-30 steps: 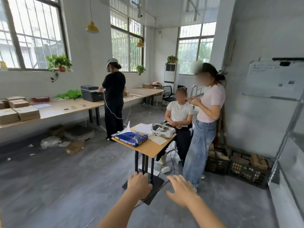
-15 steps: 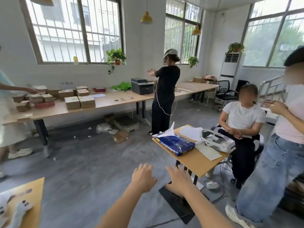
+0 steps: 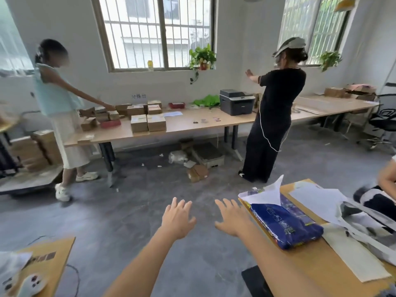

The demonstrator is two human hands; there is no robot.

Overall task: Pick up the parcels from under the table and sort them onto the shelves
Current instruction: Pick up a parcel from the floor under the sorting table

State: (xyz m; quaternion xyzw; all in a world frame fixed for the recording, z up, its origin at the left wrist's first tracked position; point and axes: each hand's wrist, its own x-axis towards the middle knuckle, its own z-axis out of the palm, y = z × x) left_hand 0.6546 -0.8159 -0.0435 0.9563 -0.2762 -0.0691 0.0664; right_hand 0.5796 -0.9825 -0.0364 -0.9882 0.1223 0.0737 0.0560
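I've turned to face the long tabletop; parcels lie beneath, both my left hand and right hand spread empty.

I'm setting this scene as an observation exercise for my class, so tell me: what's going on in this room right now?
The camera wearer's left hand and right hand are stretched forward, open and empty. Across the grey floor, a long table carries cardboard boxes, while a small parcel and other items lie beneath it, untouched. A person in a light top reaches for the boxes; a person in black stands nearby.
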